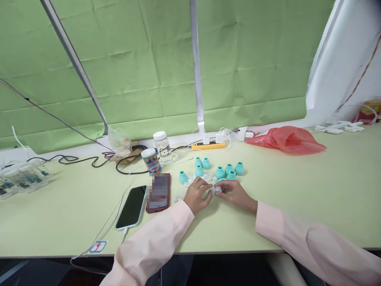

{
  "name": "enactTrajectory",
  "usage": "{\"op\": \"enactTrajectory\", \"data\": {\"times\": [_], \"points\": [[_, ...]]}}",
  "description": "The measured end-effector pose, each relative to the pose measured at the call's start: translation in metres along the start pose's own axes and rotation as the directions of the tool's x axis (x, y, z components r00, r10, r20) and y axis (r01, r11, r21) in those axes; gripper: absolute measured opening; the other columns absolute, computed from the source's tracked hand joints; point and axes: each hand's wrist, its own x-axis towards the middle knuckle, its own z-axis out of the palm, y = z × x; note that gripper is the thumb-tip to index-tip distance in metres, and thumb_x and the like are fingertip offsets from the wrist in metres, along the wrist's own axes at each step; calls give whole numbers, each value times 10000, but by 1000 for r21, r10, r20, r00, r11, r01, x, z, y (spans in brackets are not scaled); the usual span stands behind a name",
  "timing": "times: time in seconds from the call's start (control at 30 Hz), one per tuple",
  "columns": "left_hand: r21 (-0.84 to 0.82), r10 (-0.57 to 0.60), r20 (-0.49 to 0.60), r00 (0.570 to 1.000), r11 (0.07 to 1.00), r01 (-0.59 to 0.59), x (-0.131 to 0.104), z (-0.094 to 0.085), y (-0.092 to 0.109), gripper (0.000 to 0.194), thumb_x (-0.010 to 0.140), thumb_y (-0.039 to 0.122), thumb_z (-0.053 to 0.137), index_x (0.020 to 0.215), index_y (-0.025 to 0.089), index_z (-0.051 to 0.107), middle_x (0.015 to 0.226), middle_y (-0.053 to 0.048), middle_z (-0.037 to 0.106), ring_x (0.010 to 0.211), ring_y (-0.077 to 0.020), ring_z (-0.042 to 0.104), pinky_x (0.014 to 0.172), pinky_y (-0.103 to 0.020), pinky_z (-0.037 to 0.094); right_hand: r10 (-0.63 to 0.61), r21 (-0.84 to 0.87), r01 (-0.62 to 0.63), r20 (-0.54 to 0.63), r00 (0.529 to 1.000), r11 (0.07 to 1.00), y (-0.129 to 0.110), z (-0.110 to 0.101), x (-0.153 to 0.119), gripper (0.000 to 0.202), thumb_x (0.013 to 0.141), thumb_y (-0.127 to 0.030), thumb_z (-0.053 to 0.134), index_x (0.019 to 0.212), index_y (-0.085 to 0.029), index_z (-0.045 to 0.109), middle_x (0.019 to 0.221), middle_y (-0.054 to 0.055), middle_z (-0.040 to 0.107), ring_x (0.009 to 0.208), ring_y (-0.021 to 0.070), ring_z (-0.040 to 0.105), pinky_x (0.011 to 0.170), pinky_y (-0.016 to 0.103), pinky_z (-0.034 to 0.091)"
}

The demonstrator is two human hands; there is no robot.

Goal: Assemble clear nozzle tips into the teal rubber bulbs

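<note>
Facing a creased green sheet (253,59) crossed by grey metal strips (195,59) and leaning over a pale yellow-green worktop (297,198), working near its front edge. Wearing pale pink sleeves (151,246) and holding the left hand (198,194) and the right hand (235,194) almost together, nearly fingertip to fingertip. Pinching a small whitish piece (218,189) in the narrow gap between the hands: gripping its right side with thumb and forefinger of the right hand, meeting its left side with the closed fingertips of the left. Being unable, at so small a size, to tell one piece from two joined ones. Having teal bulb-shaped pieces (239,169) standing just beyond the hands, openings upward, with another partly hidden behind the right hand. Seeing loose translucent pieces (190,181) lying just beyond the left hand, and a few more to its left. Having a red-edged phone (159,192) and a white-edged phone (132,206), the latter plugged into a white cable (124,234), lying farther left, apart from the fingers. Looking past a labelled jar (151,161), a clear jar (162,147) and a yellow power strip (208,146), and finding a crumpled red plastic bag (288,139) well apart at back right.
</note>
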Motion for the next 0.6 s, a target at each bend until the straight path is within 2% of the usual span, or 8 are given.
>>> {"op": "enactTrajectory", "data": {"times": [0.17, 0.4, 0.6], "points": [[-1, 11, 12, 1000, 1000, -11, -1, 1, 0, 245, 689, 212, 440, 904, 151, 539, 738, -70, 547, 735, -161, 459, 636, -317, 416, 4, 3, -4, -14, 1000, 1000, 0, 0, 0, 242, 635, -305, 550, 814, -143, 570, 632, 15, 551, 548, 100, 485, 547, 244, 457], [15, 26, 30, 999, 1000, -27, 2, -1, 1, 261, 663, 230, 465, 903, 146, 525, 744, -69, 557, 731, -168, 473, 644, -325, 417, 19, 28, -18, -32, 999, 999, -2, 1, 0, 235, 636, -299, 552, 798, -130, 569, 687, 36, 571, 572, 110, 501, 559, 252, 453], [59, -33, 43, 999, 998, 31, 2, 1, 1, 233, 667, 252, 489, 880, 158, 510, 770, -54, 555, 762, -168, 467, 647, -303, 420, 76, 165, -77, 9, 997, 983, 0, 1, 1, 276, 602, -305, 588, 817, -131, 583, 688, 33, 582, 613, 135, 534, 594, 270, 453]]}}
